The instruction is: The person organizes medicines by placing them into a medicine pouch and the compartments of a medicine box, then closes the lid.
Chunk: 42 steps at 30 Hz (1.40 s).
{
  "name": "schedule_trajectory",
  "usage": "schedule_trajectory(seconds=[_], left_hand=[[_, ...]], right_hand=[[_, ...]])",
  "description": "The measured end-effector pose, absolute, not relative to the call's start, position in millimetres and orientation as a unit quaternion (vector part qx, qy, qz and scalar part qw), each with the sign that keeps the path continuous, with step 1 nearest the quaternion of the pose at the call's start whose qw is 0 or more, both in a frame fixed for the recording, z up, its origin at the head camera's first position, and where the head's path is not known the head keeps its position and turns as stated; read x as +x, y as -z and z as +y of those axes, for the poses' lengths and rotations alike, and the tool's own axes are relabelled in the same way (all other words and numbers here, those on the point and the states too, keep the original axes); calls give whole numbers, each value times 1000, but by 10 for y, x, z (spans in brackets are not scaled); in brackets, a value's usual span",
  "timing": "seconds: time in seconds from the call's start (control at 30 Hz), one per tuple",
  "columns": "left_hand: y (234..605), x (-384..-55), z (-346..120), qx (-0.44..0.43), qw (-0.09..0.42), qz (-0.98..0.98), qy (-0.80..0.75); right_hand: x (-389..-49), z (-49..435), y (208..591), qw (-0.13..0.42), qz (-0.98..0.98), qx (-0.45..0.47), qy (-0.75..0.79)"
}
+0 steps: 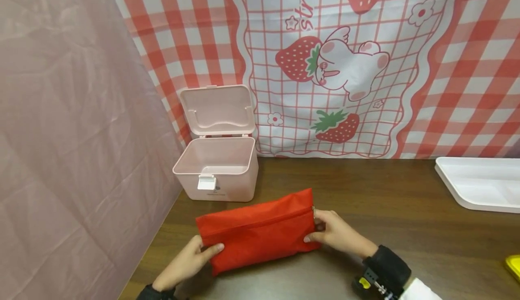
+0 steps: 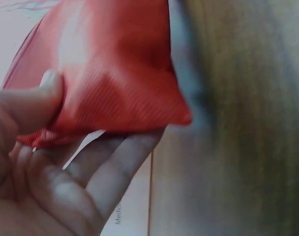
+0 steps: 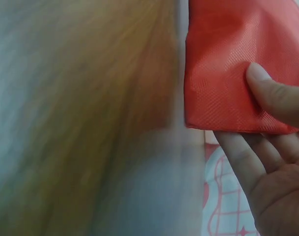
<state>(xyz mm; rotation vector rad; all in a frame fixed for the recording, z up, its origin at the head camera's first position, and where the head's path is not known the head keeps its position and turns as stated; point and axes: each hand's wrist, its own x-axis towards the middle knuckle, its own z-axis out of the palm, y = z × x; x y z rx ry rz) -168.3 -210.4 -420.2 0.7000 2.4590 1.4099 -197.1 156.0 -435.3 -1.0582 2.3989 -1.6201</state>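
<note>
A red zippered pouch (image 1: 264,234) is held up between both hands, its zipper running along the upper part of the near face. My left hand (image 1: 188,259) pinches its left end, thumb on the front and fingers behind. At the other end my right hand (image 1: 339,234) grips the edge the same way, close under the zipper's end. In the left wrist view the thumb presses into the red fabric (image 2: 115,83) while the fingers reach beneath it. The right wrist view shows the right thumb (image 3: 272,93) flat against the pouch. What the pouch contains is hidden.
Behind the pouch at the left stands a pink box (image 1: 227,187) with its lid raised. A white divided tray (image 1: 479,196) lies at the far right, and a yellow object (image 1: 513,264) shows at the right edge. A strawberry-print cloth (image 1: 264,65) hangs behind the wooden table (image 1: 365,191).
</note>
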Motion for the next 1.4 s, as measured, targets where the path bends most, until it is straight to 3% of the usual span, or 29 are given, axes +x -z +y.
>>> schedule_trajectory(seconds=[0.17, 0.47, 0.73, 0.97, 1.2, 1.4], left_hand=[[4098, -1758, -2107, 199, 73, 829, -518], [3830, -1987, -2115, 41, -104, 801, -588], [3501, -2341, -2240, -28, -199, 724, -660], [3272, -2778, -2365, -30, -257, 709, -656], [3042, -3138, -2456, -30, -301, 713, -633], [2943, -3366, -2486, -49, -313, 716, -622]], right_hand=[[-2009, 1457, 4273, 16, 784, -327, 527], [-2206, 1169, 3948, -8, 794, -301, 529], [-2451, 787, 3638, -68, 785, -268, 554], [-2727, 540, 3466, -135, 784, -228, 562], [-2920, 344, 3426, -87, 769, -201, 600], [-3041, 196, 3496, -86, 760, -215, 607]])
